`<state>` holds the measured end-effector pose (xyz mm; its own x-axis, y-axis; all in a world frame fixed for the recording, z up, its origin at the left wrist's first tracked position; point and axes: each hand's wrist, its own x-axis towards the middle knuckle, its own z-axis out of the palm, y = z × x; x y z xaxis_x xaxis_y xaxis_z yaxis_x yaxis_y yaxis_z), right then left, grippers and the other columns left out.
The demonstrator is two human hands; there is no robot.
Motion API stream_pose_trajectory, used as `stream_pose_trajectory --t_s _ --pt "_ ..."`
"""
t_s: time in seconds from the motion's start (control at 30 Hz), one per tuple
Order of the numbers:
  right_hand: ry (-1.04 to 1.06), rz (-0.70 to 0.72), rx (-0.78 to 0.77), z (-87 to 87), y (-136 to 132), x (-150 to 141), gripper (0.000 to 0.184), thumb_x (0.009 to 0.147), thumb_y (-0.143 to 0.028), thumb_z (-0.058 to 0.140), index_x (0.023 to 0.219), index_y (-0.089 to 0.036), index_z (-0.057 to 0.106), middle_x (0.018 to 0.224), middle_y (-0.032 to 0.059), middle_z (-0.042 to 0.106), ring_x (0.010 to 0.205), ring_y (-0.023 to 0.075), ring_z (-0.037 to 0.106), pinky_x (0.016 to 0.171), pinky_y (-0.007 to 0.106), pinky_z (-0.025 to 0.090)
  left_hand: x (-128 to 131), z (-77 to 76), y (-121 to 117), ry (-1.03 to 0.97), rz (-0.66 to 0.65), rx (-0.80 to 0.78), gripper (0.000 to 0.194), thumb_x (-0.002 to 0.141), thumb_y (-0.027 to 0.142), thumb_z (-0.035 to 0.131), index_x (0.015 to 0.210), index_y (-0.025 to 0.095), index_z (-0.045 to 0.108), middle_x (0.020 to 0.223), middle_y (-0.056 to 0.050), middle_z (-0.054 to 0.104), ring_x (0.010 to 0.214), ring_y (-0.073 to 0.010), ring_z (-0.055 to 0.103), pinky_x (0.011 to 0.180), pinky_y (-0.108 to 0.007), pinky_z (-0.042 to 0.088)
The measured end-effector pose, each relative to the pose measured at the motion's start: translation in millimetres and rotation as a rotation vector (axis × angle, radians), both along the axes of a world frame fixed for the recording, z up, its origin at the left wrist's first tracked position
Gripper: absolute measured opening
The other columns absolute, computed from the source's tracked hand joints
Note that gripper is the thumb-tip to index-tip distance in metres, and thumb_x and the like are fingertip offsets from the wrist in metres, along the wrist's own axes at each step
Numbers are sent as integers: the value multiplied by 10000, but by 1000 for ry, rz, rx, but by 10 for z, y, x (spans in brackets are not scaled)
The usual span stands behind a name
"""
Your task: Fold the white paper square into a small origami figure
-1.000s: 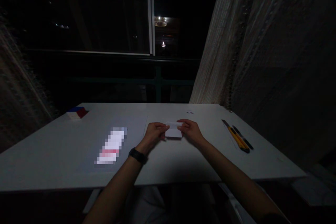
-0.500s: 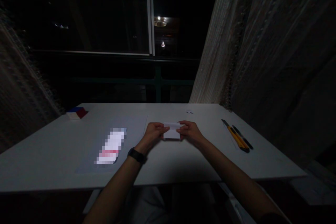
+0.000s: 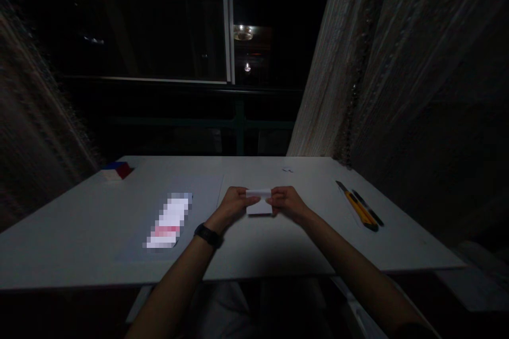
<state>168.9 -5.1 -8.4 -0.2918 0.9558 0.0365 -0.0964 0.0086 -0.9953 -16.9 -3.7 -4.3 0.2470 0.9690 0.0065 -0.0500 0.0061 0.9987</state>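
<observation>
Between both hands I hold a small white piece of paper (image 3: 259, 208) above the middle of the table. My left hand (image 3: 235, 202) pinches its left edge, thumb on the near face and fingers behind. At the right edge my right hand (image 3: 288, 201) grips it the same way, with the two thumb tips close together. Along the top the paper looks bent or curled over. The fingertips behind it are hidden. A dark watch sits on my left wrist.
On the white table (image 3: 254, 259), a lit, blurred-out phone-like object (image 3: 169, 220) lies on a large paper sheet (image 3: 209, 190) at left. Behind it stands a colour puzzle cube (image 3: 116, 170). A yellow box cutter (image 3: 360, 209) and dark pen (image 3: 368, 207) lie right; small scraps (image 3: 287, 170) lie at the back.
The paper has come slightly down and left, and its top now looks more bent. Both thumbs have shifted inward across it. The things on the table have not moved.
</observation>
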Motion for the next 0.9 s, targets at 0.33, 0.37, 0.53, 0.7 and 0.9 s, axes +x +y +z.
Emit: stream_pose_trajectory --t_s 0.33,0.37,0.53,0.7,0.9 --pt "-33 35 22 1 -5 19 329 493 -323 787 658 -102 607 483 43 630 366 133 559 360 207 434 9 32 -19 -45 6 10 342 529 320 782 706 68 634 636 -71 647 548 -131 574 520 -227 414" --pt "-29 35 32 0 -5 18 328 499 -322 784 673 -102 615 486 41 631 369 131 558 363 208 432 10 38 -24 -50 2 10 345 532 324 781 710 67 634 633 -69 646 545 -130 571 516 -225 412" --pt "-16 -12 68 -7 -4 1 303 522 -337 771 651 -105 626 438 9 590 335 105 510 350 201 397 9 42 -31 -33 -2 17 353 526 328 784 708 62 641 631 -67 642 533 -118 557 505 -217 398" --pt "-25 -30 46 -19 7 10 290 499 -327 778 569 -112 597 396 5 565 320 105 498 345 200 384 -2 9 -16 -30 -39 16 347 530 324 783 719 64 652 665 -79 655 570 -127 574 534 -220 414" --pt "-35 20 -25 -17 28 39 290 488 -311 779 535 -120 566 404 8 574 323 107 509 342 195 394 13 4 -19 -18 -48 3 360 511 331 794 696 64 639 630 -71 645 534 -126 565 483 -214 405"
